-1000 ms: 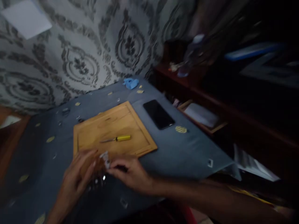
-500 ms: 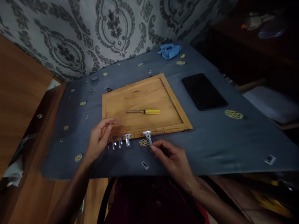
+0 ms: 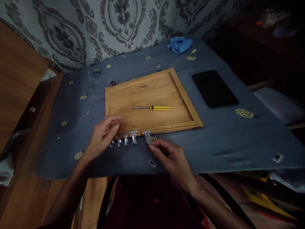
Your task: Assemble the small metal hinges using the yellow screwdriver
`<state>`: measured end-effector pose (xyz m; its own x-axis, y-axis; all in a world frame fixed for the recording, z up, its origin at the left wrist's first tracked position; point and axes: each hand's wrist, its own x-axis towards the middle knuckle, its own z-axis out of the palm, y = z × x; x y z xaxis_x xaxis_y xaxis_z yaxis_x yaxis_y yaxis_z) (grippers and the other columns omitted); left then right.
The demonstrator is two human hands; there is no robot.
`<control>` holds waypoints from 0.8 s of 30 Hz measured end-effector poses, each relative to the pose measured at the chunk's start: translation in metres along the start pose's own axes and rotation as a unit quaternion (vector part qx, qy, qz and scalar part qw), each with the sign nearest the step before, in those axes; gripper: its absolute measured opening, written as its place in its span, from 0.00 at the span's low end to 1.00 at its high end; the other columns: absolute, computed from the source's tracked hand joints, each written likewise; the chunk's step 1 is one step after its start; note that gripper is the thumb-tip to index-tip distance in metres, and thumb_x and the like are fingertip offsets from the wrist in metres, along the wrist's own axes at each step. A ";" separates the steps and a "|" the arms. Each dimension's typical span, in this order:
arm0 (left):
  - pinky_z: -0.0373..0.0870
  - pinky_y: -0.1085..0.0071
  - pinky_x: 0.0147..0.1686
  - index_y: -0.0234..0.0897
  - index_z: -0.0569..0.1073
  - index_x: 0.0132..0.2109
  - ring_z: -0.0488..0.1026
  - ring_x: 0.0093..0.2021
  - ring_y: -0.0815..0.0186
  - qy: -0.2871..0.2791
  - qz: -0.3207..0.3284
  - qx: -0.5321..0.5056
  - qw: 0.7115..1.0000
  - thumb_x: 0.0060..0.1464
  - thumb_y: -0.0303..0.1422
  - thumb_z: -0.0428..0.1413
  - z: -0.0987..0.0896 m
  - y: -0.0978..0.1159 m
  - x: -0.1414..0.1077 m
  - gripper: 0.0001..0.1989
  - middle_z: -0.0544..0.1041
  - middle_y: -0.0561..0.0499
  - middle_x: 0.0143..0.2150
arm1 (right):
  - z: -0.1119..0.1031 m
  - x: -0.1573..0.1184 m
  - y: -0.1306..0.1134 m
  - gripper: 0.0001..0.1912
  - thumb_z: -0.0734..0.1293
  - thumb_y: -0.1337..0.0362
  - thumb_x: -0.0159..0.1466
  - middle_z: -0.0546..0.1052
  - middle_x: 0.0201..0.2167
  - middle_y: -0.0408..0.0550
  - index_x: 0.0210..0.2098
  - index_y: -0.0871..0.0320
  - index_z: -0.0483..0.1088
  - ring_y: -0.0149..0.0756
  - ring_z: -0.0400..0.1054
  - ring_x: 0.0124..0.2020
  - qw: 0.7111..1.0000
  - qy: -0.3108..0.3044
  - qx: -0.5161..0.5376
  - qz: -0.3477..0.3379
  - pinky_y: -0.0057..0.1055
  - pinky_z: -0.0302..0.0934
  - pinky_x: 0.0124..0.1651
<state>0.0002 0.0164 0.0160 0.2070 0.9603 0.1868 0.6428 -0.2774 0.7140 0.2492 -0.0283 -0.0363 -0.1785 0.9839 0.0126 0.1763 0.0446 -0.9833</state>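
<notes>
A wooden framed panel [image 3: 152, 87] lies flat on the cloth, with a row of small holes along its near edge. Several silver metal hooks [image 3: 126, 139] with flat T-shaped plates hang in a row at the left part of that edge. Between thumb and fingers, my right hand [image 3: 170, 157] pinches the curved end of another metal hook [image 3: 147, 135]; its plate lies at the panel's edge, right of the row. My left hand [image 3: 102, 135] hovers at the panel's near left corner, fingers curved, thumb apart from them, nothing visible between. A yellow-and-black screwdriver [image 3: 159, 108] rests on the panel.
A black tablet [image 3: 215, 89] lies to the right of the panel. Farther back is a crumpled blue cloth [image 3: 179, 45]. Small metal pieces [image 3: 92, 84] lie at the back left on the grey tablecloth [image 3: 214, 143]. A patterned curtain [image 3: 78, 28] hangs behind.
The hook in my right hand has shifted left along the panel's edge, closer to the row of hooks. My left hand stays near the left corner. The camera view has shifted slightly.
</notes>
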 end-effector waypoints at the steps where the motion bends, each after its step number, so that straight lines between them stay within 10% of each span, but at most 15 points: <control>1: 0.72 0.63 0.54 0.39 0.74 0.52 0.77 0.52 0.60 -0.021 0.013 0.018 1.000 0.67 0.34 0.54 0.001 0.002 -0.001 0.10 0.81 0.47 0.50 | 0.000 0.000 -0.001 0.12 0.65 0.58 0.68 0.74 0.24 0.42 0.30 0.56 0.74 0.32 0.68 0.27 1.000 -0.001 -0.003 0.001 0.27 0.62 0.33; 11: 0.69 0.48 0.60 0.43 0.57 0.67 0.69 0.62 0.49 -0.115 0.076 0.154 0.978 0.55 0.33 0.66 0.025 0.016 -0.014 0.38 0.74 0.42 0.60 | 0.009 0.009 -0.006 0.11 0.65 0.61 0.68 0.77 0.25 0.42 0.30 0.56 0.75 0.32 0.71 0.28 0.999 -0.021 -0.020 0.028 0.27 0.62 0.32; 24: 0.71 0.47 0.57 0.42 0.53 0.68 0.71 0.58 0.48 -0.147 0.102 0.192 0.965 0.56 0.37 0.67 0.043 0.024 -0.002 0.41 0.74 0.41 0.57 | 0.009 0.019 -0.004 0.10 0.65 0.63 0.66 0.77 0.25 0.41 0.30 0.57 0.75 0.31 0.69 0.28 0.996 -0.054 -0.010 0.066 0.27 0.58 0.33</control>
<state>0.0466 0.0067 0.0035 0.5216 0.8513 0.0562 0.7814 -0.5032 0.3691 0.2364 -0.0115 -0.0334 -0.2562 0.9569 -0.1369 0.2235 -0.0791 -0.9715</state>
